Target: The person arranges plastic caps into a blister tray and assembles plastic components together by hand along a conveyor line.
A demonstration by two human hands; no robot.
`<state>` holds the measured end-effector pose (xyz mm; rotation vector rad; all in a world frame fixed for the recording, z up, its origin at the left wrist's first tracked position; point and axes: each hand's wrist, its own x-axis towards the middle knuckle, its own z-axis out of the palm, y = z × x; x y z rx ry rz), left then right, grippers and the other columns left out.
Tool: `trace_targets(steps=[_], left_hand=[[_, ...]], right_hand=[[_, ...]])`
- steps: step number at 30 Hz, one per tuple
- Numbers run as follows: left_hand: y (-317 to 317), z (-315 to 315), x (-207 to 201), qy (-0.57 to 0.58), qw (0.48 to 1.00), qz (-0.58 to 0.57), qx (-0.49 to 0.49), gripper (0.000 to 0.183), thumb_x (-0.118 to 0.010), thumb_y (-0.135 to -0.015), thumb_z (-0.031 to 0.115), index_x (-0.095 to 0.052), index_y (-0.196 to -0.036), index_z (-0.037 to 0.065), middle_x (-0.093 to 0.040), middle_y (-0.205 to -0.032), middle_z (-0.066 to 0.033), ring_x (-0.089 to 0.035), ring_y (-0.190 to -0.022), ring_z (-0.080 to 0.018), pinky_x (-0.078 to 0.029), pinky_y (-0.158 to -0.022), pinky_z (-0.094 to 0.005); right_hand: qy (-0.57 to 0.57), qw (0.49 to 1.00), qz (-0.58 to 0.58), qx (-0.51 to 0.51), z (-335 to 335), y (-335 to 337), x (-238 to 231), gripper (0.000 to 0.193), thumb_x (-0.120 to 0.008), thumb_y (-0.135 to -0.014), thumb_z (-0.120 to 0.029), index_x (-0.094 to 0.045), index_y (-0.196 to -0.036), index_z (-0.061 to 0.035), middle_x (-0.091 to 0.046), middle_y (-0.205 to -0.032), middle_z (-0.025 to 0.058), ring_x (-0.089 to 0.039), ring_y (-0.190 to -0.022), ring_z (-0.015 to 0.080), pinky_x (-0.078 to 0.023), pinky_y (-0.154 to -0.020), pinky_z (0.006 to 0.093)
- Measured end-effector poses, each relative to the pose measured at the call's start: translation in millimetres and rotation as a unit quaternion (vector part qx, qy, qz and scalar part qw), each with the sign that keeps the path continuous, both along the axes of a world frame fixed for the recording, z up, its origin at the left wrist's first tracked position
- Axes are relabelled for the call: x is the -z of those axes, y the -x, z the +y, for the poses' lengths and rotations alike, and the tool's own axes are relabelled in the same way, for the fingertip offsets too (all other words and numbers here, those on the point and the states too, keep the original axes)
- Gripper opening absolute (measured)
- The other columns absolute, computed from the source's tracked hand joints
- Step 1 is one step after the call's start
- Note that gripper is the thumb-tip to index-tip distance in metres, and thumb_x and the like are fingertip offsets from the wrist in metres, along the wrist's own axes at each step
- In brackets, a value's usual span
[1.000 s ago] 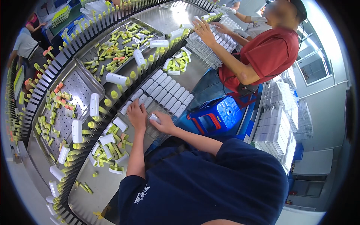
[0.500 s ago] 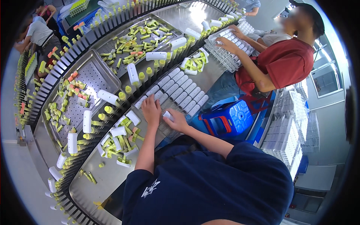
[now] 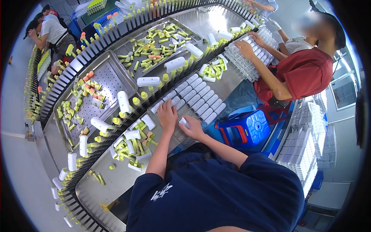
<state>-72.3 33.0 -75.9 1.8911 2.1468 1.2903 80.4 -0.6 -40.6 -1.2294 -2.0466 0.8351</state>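
White casing [image 3: 184, 123], small and round-ended: we hold it between the thumb and fingers of our right hand [image 3: 194, 128], over the near part of a clear tray [image 3: 178, 135], just past our navy shirt [image 3: 220, 185]. Our left hand [image 3: 167, 116] lies back up at the tray's left side, its fingertips by the nearest seated casings; whether it grips one, we cannot tell. Our two hands are near each other but apart. Past our fingers, seated casings [image 3: 199, 98] stand in close rows across the far part of the tray.

To our left, on the metal desk [image 3: 119, 179], we see a few loose yellow-green bits [image 3: 98, 178], then a heap [image 3: 131, 145] of yellow-green parts with more white casings mixed in. On our right, beyond the tray, is a blue stool [image 3: 255, 125] with red trim. Behind the heap curves a line of upright yellow-green posts [image 3: 116, 121], some bearing white casings. Inside that loop we make out two perforated metal trays [image 3: 110, 75] holding yellow-green and orange pieces.

Farther up the desk, a co-worker in a red shirt [image 3: 307, 73] has both hands over stacked clear trays [image 3: 235, 63]. Tall stacks of white trays [image 3: 303, 145] stand behind that person.
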Motion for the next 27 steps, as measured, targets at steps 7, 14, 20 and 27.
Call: trace_targets(steps=[7,14,20,27], left_hand=[[-1.1,3.0,-4.8,0.026,1.0,-0.011,0.005,0.035,-0.063,-0.088,0.021,-0.059,-0.119,0.006,-0.065,-0.111,-0.0111,-0.055,-0.107,-0.032,-0.042,-0.094,-0.0451],[-4.4,5.3,-2.5,0.035,0.999,-0.006,0.001,0.036,-0.063,-0.088,0.02,-0.058,-0.121,0.007,-0.064,-0.111,-0.0121,-0.055,-0.107,-0.0328,-0.042,-0.094,-0.0465],[-2.3,3.2,0.2,0.0,1.0,0.006,-0.002,0.036,-0.064,-0.088,0.02,-0.058,-0.121,0.007,-0.064,-0.111,-0.0114,-0.056,-0.106,-0.0321,-0.042,-0.093,-0.046],[-1.6,2.0,-4.0,-0.004,1.0,-0.001,0.006,0.036,-0.064,-0.088,0.019,-0.058,-0.121,0.007,-0.064,-0.11,-0.0113,-0.056,-0.106,-0.032,-0.043,-0.093,-0.0457]], right_hand=[[0.01,1.0,0.0,-0.005,3.5,-2.6,-1.9,0.043,-0.066,-0.086,-0.034,-0.06,-0.115,-0.0023,-0.065,-0.101,0.0209,-0.063,-0.093,0.0396,-0.05,-0.081,0.0418],[0.03,0.999,0.009,-0.006,2.8,-4.1,-6.7,0.043,-0.065,-0.087,-0.035,-0.06,-0.116,-0.0031,-0.065,-0.106,0.0207,-0.063,-0.098,0.0401,-0.05,-0.084,0.0434],[0.025,1.0,-0.001,-0.007,1.7,-3.3,-4.0,0.043,-0.066,-0.086,-0.035,-0.06,-0.115,-0.0031,-0.065,-0.106,0.0208,-0.063,-0.097,0.0401,-0.049,-0.084,0.0436],[0.017,1.0,0.005,-0.007,0.6,-2.1,-5.7,0.041,-0.064,-0.087,-0.034,-0.06,-0.114,-0.0043,-0.065,-0.104,0.0197,-0.062,-0.097,0.0404,-0.049,-0.082,0.0453]])
